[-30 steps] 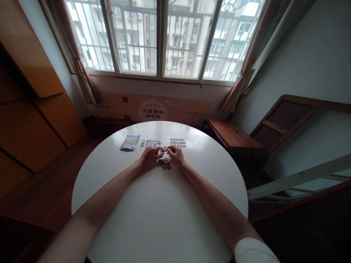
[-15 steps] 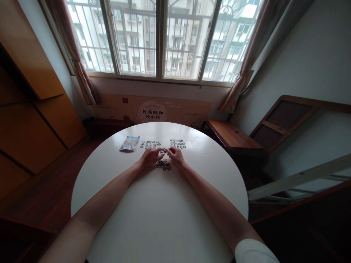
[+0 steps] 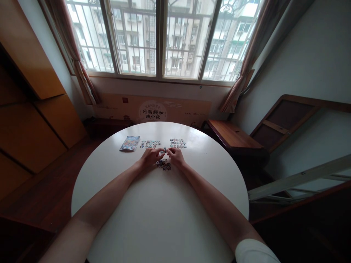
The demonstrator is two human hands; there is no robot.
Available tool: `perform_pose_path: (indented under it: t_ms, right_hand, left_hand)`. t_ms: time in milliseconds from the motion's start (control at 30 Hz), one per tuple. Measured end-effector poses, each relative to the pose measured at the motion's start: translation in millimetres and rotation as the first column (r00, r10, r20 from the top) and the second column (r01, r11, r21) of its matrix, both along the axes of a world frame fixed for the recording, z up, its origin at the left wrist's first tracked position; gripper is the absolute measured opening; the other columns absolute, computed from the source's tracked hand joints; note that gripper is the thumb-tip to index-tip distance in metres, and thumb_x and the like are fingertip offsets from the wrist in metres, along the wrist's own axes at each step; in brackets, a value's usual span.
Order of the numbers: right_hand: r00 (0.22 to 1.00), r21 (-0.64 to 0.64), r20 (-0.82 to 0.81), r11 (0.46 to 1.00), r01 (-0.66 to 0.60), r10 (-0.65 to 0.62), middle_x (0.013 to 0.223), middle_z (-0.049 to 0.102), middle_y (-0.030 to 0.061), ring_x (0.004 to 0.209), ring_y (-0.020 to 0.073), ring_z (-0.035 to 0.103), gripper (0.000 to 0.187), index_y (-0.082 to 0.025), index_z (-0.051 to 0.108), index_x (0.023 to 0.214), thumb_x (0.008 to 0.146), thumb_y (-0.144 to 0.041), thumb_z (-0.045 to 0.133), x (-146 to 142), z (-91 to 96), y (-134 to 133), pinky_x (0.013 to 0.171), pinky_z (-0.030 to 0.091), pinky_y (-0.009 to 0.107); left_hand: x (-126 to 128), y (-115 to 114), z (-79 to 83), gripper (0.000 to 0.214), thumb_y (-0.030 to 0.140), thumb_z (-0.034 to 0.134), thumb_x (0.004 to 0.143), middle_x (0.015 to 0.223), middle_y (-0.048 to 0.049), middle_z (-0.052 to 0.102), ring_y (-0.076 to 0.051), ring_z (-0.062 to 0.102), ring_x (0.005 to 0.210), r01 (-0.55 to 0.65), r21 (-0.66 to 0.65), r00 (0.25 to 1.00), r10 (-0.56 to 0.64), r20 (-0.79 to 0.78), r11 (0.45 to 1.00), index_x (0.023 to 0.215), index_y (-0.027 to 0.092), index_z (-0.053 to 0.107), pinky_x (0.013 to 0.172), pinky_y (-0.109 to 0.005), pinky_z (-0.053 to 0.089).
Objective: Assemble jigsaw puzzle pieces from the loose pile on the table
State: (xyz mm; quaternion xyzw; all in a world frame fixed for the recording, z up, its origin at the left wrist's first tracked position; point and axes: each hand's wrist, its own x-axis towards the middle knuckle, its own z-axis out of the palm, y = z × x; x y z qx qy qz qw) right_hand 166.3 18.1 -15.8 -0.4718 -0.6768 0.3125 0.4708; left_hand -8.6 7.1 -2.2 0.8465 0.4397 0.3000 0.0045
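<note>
A small dark jigsaw puzzle piece (image 3: 165, 150) is pinched between my two hands, above the white table. My left hand (image 3: 150, 157) has its thumb and fingers closed on the piece from the left. From the right, the fingertips of my right hand (image 3: 176, 156) grip it too. Just below and between the hands lies a loose pile of puzzle pieces (image 3: 163, 165). Beyond my left hand, several pieces (image 3: 150, 143) lie in spaced rows. A second group of pieces (image 3: 178, 143) is laid out in rows beyond my right hand.
The round white table (image 3: 161, 219) fills the middle. A colourful printed packet (image 3: 129, 143) lies at its left back. A wooden bench (image 3: 233, 134) stands beyond the table on the right, and a printed cardboard panel (image 3: 175, 106) stands under the window.
</note>
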Motion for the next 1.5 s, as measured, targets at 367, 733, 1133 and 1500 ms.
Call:
perform_pose_path:
  t_ms: [367, 733, 1133, 1500]
  right_hand:
    - [0.997, 0.068, 0.075, 0.998, 0.016, -0.021, 0.065, 0.064, 0.0039, 0.059, 0.0137, 0.056, 0.022, -0.014, 0.067, 0.075, 0.075, -0.032, 0.054, -0.6, 0.7, -4.6, 0.057, 0.042, 0.025]
    - [0.997, 0.086, 0.060, 0.995, -0.045, 0.040, 0.069, 0.066, 0.0043, 0.059, 0.0129, 0.055, 0.022, -0.014, 0.068, 0.080, 0.073, -0.030, 0.055, -1.2, -1.7, -3.6, 0.057, 0.043, 0.024]
    - [0.999, 0.061, 0.033, 0.997, -0.044, 0.042, 0.072, 0.067, 0.0057, 0.062, 0.0140, 0.058, 0.022, -0.013, 0.068, 0.081, 0.073, -0.029, 0.056, -0.7, 0.7, -5.1, 0.059, 0.044, 0.025]
    - [0.998, 0.085, 0.034, 0.994, -0.063, 0.060, 0.065, 0.063, 0.0031, 0.057, 0.0124, 0.054, 0.023, -0.013, 0.068, 0.081, 0.072, -0.031, 0.056, -1.3, -3.2, -2.9, 0.055, 0.042, 0.024]
  left_hand:
    - [0.8, -2.5, 7.1, 0.027, 0.039, 0.053, 0.078, 0.058, 0.0036, 0.058, -0.010, 0.051, 0.052, -0.132, -0.077, 0.990, 0.135, 0.035, 0.988, 0.095, 0.022, 0.064, 0.054, -0.020, 0.032]
    - [0.5, -1.5, 5.7, 0.026, 0.038, 0.053, 0.077, 0.056, 0.0037, 0.056, -0.010, 0.050, 0.052, -0.093, -0.098, 0.994, 0.098, 0.051, 0.991, 0.092, 0.020, 0.064, 0.053, -0.020, 0.032]
    - [0.7, -0.7, 5.3, 0.026, 0.039, 0.054, 0.077, 0.054, 0.0046, 0.055, -0.009, 0.049, 0.050, -0.076, -0.100, 0.993, 0.084, 0.080, 0.992, 0.091, 0.020, 0.064, 0.053, -0.019, 0.032]
    - [-0.9, 0.1, 4.4, 0.027, 0.040, 0.055, 0.077, 0.053, 0.0051, 0.054, -0.008, 0.047, 0.049, -0.049, -0.115, 0.991, 0.063, 0.117, 0.992, 0.091, 0.019, 0.064, 0.053, -0.019, 0.032]
